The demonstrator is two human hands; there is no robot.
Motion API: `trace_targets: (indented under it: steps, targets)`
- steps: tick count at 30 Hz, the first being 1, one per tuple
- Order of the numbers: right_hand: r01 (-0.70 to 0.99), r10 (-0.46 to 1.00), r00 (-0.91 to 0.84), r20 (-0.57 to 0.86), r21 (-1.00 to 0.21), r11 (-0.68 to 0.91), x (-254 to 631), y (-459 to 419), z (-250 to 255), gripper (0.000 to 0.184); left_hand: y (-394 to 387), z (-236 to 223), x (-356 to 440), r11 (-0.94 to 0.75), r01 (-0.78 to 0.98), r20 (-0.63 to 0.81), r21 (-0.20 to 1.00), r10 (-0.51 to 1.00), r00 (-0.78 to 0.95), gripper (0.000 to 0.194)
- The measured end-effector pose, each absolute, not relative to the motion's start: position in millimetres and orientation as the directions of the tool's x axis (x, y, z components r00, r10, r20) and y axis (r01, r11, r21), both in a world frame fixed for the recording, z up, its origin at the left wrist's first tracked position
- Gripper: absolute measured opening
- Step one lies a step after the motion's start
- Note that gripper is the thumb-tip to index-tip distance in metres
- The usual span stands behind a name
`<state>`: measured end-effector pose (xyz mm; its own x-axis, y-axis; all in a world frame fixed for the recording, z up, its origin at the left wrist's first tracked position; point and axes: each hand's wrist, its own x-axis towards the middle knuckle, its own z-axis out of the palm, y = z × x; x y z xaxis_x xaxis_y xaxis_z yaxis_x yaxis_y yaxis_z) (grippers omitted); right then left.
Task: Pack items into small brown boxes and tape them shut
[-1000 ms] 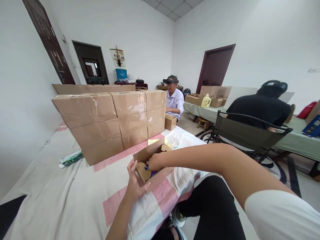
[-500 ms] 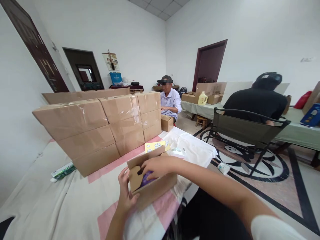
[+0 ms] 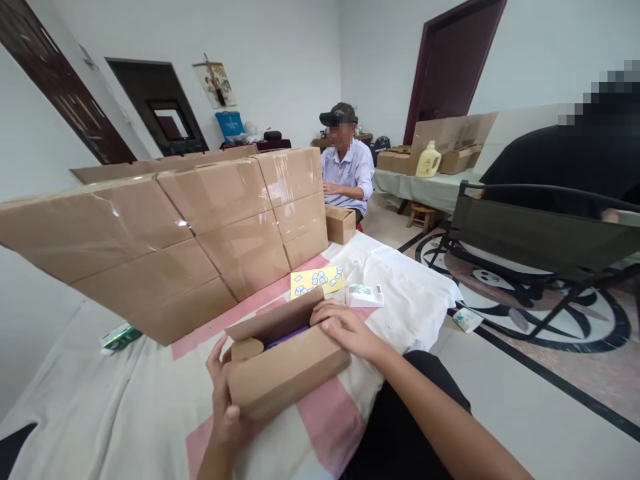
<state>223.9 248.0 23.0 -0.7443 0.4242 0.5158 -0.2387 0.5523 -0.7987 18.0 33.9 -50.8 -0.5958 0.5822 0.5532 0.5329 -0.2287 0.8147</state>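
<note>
A small brown cardboard box [image 3: 287, 370] lies open on the cloth-covered table in front of me, with something purple [image 3: 285, 337] showing inside. My left hand [image 3: 225, 400] grips the box's left end, fingers curled around it. My right hand [image 3: 345, 325] rests on the box's right end, fingers pressed on its top edge beside the raised lid flap [image 3: 275, 319].
A wall of stacked taped cartons [image 3: 200, 227] stands behind the box. A yellow sheet [image 3: 316, 280] and a small white device [image 3: 364, 295] lie on the table to the right. A seated person [image 3: 345, 167] works at the far end; another person in a folding chair [image 3: 540, 233] sits on the right.
My right hand has come out of the box and moved to its right end. The box has turned so its long side faces me. The view has dropped closer to the table.
</note>
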Motion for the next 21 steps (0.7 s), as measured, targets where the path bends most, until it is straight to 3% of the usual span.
trace_targets:
  steps: [1, 3, 5, 7, 9, 11, 13, 16, 21]
  targets:
    - [-0.194, 0.522, -0.700, 0.486, -0.834, 0.516, 224.2, 243.9, 20.8, 0.018, 34.5, -47.5, 20.8, -0.231, 0.478, 0.516, 0.847, 0.570, -0.639, 0.066]
    - [-0.136, 0.660, -0.609, 0.439, -0.878, 0.459, 226.7, 238.0, 15.5, 0.044, 36.2, -41.8, 25.1, -0.288, 0.352, 0.455, 0.891, 0.547, -0.703, 0.061]
    - [-0.155, 0.666, -0.585, 0.462, -0.870, 0.467, 228.7, 235.2, 11.1, 0.065, 37.4, -38.4, 25.5, -0.373, 0.258, 0.431, 0.891, 0.517, -0.739, 0.077]
    - [-0.236, 0.587, -0.575, 0.569, -0.803, 0.547, 228.0, 234.9, 9.0, 0.052, 36.6, -37.0, 21.0, -0.396, 0.272, 0.461, 0.877, 0.534, -0.709, 0.074]
    - [-0.277, 0.520, -0.519, 0.678, -0.709, 0.648, 223.8, 237.2, 8.2, 0.028, 33.6, -36.4, 13.2, -0.299, 0.457, 0.540, 0.838, 0.575, -0.615, 0.046]
    - [-0.252, 0.489, -0.491, 0.721, -0.655, 0.712, 217.4, 241.7, 6.2, 0.020, 29.3, -35.0, 6.2, -0.175, 0.695, 0.619, 0.697, 0.637, -0.460, 0.030]
    - [-0.218, 0.484, -0.511, 0.711, -0.651, 0.727, 210.7, 246.5, 1.7, 0.020, 24.8, -30.8, 4.4, -0.130, 0.843, 0.660, 0.522, 0.688, -0.303, 0.040]
    - [-0.203, 0.523, -0.529, 0.668, -0.698, 0.686, 205.1, 249.2, -5.3, 0.020, 19.3, -16.6, 17.1, -0.079, 0.934, 0.635, 0.348, 0.753, -0.173, 0.051]
    - [-0.234, 0.533, -0.631, 0.563, -0.794, 0.561, 219.9, 261.4, 11.5, 0.020, 19.2, 9.7, 56.7, 0.185, 0.983, 0.567, 0.009, 0.809, -0.157, 0.048]
